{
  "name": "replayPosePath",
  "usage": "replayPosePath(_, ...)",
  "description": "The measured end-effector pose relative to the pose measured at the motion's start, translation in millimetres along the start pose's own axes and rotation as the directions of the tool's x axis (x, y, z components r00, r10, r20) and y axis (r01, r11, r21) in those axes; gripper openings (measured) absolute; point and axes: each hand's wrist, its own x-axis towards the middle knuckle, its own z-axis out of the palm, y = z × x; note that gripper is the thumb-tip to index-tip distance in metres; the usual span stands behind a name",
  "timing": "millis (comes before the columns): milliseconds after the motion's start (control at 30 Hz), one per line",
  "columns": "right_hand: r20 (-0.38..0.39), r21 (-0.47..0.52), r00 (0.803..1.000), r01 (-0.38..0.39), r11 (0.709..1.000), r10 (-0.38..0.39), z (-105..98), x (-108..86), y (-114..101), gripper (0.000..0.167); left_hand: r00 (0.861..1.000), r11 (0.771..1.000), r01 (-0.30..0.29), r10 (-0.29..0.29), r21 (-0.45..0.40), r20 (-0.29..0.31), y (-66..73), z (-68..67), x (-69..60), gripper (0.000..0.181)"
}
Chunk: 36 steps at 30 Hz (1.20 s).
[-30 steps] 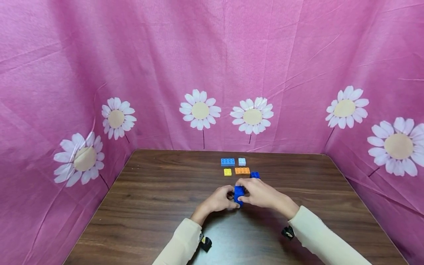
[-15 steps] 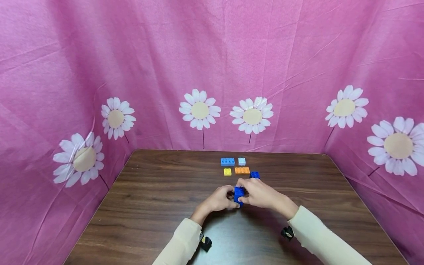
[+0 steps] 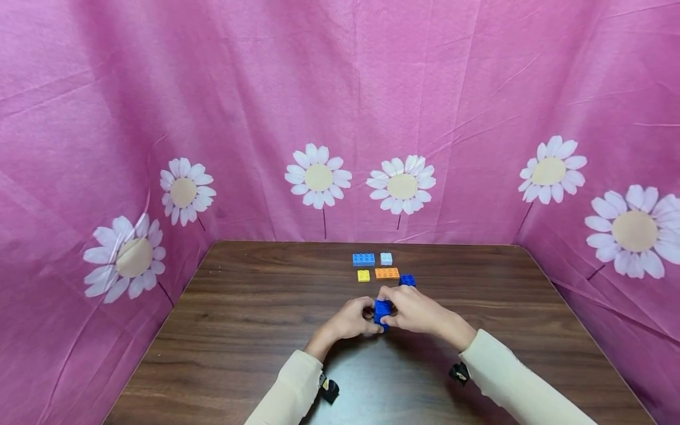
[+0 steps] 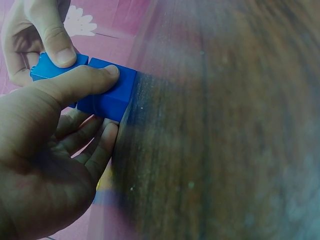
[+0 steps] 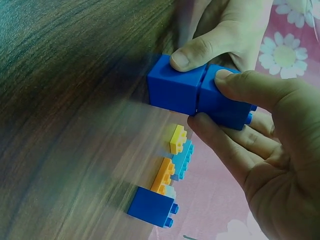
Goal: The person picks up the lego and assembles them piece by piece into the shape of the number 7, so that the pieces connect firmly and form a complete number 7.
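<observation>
Two dark blue toy building bricks stand one on the other on the wooden table. My left hand grips the lower brick, its thumb flat on one side and fingers behind. With thumb and fingers, my right hand holds the upper brick, whose studs point up. A thin dark seam runs between the bricks in both wrist views; how firmly they are joined I cannot tell. Just beyond my right hand stands another dark blue brick, partly covered by that hand in the head view.
Behind the hands lie a yellow brick, an orange brick, a longer blue brick and a small pale blue brick. A pink curtain with printed daisies surrounds the far and side edges of the table.
The head view has shifted very slightly. Both hands keep their hold on the stacked bricks, with hardly any visible movement.
</observation>
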Motion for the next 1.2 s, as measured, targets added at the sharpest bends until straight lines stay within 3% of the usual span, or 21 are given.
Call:
replayPosePath(333, -0.004, 0.01, 1.0, -0.01, 1.0, 0.01, 1.4, -0.1, -2.2, 0.022, 1.0, 1.0, -0.007, 0.007, -0.018, 0.007, 0.4, -1.6, -1.5, 0.031)
replayPosePath(600, -0.036, -0.022, 0.999, 0.036, 0.999, -0.037, 3.5, -0.3, -0.7, 0.021, 1.0, 0.996, 0.013, -0.012, -0.09, 0.012, 1.7, -0.3, -1.5, 0.029)
replayPosePath(900, -0.047, 0.026, 0.999, 0.028, 0.999, -0.027, 5.0, 2.5, -4.1, 0.023, 1.0, 0.995, 0.018, -0.016, -0.102, 0.019, -0.6, -1.5, -7.4, 0.028)
replayPosePath(1200, -0.086, 0.005, 0.993, -0.085, 0.996, 0.085, 6.4, -2.4, -9.2, 0.021, 1.0, 0.997, -0.01, 0.01, -0.079, 0.008, 2.5, -0.8, -5.5, 0.031)
